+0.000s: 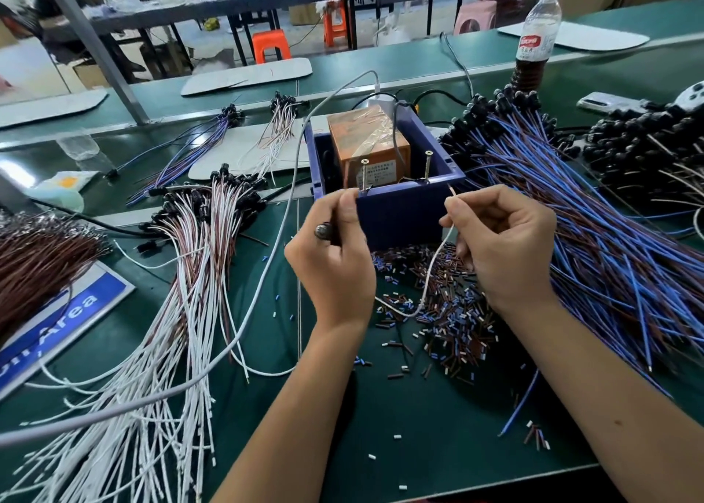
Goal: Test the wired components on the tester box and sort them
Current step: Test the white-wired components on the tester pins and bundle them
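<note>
You hold one wired component (426, 293) in front of the tester box (384, 182): your left hand (335, 251) pinches its dark lead by the left screw (365, 174), your right hand (503, 243) pinches the white lead, its bare tip just short of the right screw (427, 165). If either tip slips off its screw, you misread a good part and drop it in the wrong pile; the white bundle (183, 312) and blue bundle (594, 235) lie close on either side.

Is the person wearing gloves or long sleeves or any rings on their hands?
No gloves: the left hand and the right hand are both bare. No sleeves show either; both forearms are uncovered right to the bottom of the picture. I can see no rings, watch or bracelets on them. The fingernails look short and plain.
</note>
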`<state>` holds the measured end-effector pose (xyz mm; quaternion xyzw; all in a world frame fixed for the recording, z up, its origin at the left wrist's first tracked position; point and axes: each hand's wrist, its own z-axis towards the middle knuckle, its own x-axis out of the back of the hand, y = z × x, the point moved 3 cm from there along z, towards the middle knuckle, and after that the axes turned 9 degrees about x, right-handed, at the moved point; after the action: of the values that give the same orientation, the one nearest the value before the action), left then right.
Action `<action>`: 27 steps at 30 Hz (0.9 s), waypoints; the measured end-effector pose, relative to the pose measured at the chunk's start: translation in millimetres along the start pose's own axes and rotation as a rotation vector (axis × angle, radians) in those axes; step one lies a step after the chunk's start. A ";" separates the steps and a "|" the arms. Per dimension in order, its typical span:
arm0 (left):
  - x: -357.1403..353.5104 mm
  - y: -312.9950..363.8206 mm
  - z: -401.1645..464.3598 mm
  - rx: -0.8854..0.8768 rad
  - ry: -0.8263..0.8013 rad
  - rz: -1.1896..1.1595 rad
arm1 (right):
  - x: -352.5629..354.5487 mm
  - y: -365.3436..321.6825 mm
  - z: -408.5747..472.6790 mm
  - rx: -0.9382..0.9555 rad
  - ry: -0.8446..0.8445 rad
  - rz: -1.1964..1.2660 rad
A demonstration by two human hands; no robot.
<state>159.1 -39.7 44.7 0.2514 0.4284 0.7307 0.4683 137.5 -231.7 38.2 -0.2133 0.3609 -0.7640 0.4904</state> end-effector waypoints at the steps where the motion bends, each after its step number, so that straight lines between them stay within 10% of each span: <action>1: 1.4 -0.6 1.4 0.024 0.029 -0.003 | 0.1 -1.0 0.2 0.021 0.024 -0.034; 27: -5.4 0.1 -2.4 0.116 0.008 -0.018 | -30.0 -9.9 7.7 0.226 0.179 -0.406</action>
<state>159.6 -45.6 43.7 0.2715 0.4742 0.7014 0.4577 149.7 -204.7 51.5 -0.1567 0.2651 -0.8982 0.3136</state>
